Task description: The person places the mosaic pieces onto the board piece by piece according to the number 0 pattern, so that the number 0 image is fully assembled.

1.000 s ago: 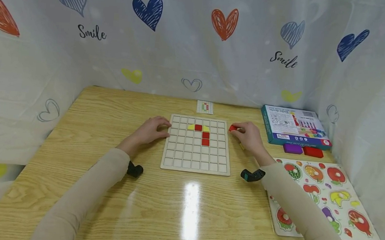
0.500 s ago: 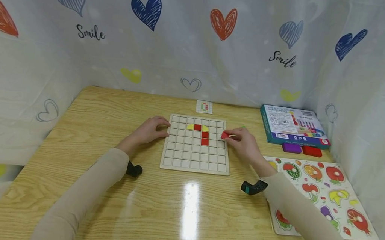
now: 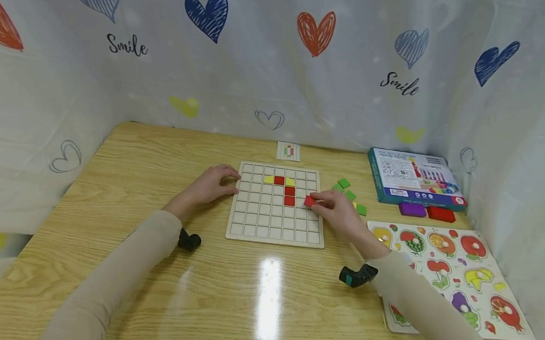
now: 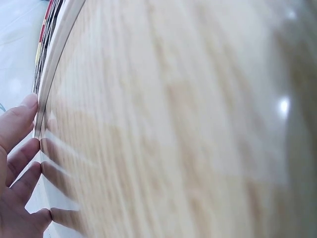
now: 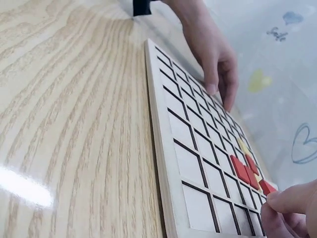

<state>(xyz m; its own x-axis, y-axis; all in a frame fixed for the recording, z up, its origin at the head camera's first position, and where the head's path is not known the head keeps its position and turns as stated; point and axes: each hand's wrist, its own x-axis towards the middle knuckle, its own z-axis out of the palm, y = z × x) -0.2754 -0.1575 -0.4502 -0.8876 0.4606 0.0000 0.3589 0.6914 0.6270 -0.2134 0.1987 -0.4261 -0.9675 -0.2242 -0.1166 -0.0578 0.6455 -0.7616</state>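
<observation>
A wooden grid board (image 3: 275,235) lies on the table. Two yellow pieces (image 3: 269,180) and several red square tiles (image 3: 290,191) sit in its upper cells. At the board's left edge rests my left hand (image 3: 208,184), its thumb and fingertips touching the rim; the left wrist view shows these fingers (image 4: 25,183) spread and relaxed. My right hand (image 3: 342,214) pinches a red square tile (image 3: 309,200) between thumb and fingertips over the right-hand columns. In the right wrist view that tile (image 5: 267,187) is partly covered by the thumb.
Several green tiles (image 3: 344,183) lie right of the board, partly behind the right hand. A small pattern card (image 3: 288,151) is behind the board. A boxed set (image 3: 416,176), a purple block (image 3: 412,210), a red block (image 3: 441,215) and a fruit puzzle (image 3: 474,322) are at the right.
My right hand has carried the red tile leftward from beside the board to above its right-hand columns, uncovering the green tiles. The left hand has stayed at the board's edge.
</observation>
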